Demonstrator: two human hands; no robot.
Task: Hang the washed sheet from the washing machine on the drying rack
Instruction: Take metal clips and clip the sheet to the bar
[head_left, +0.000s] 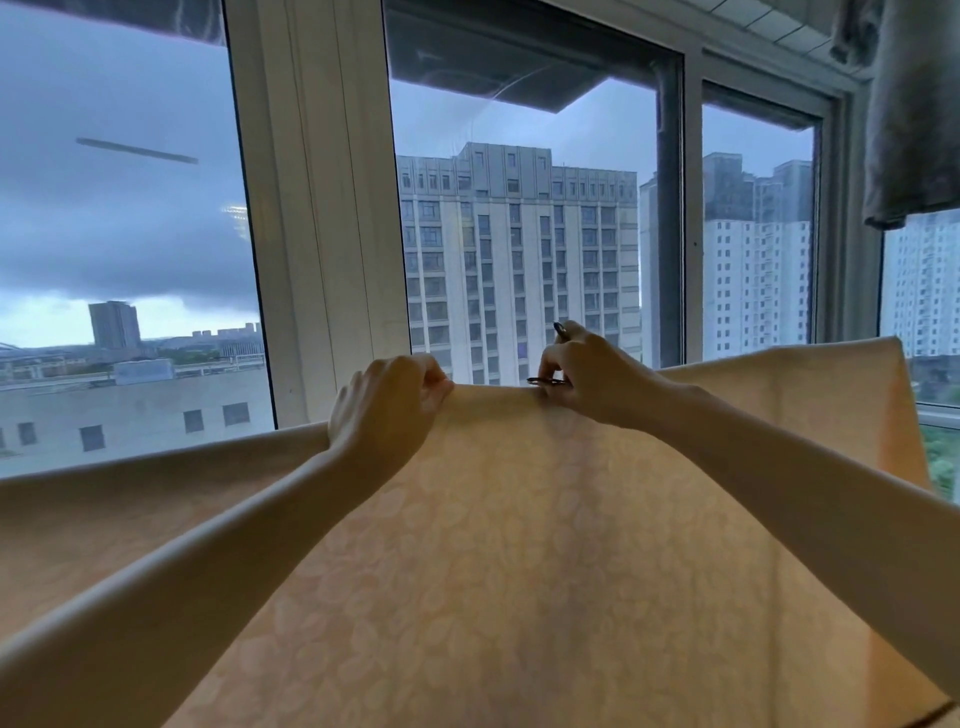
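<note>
So the sheet (519, 545) is seen spread wide across the near half of the view. It's peach-coloured with a faint leaf pattern, and its top fold runs left to right at about hand height. Whatever it's draped over is hidden under the fabric, so that can't be told.

The left hand (384, 410) is closed up tight, with the top fold of the sheet bunched inside the curled fingers. The right hand (587, 379) is just beside it to the right, fingers curled too. A dark clip-like piece (545, 382) is pinched between its fingertips, right at the sheet's top edge. What that piece is exactly can't be made out, since it's small and mostly covered by the hand. The sheet falls away from both hands toward the near side, passing under both forearms, and it stretches well off to the left and right of them.

On the far side, a big window frame (322, 208) is seen, with tower blocks (519, 260) and heavy grey cloud outside. A grey cloth (909, 114) is hung at the top right.
</note>
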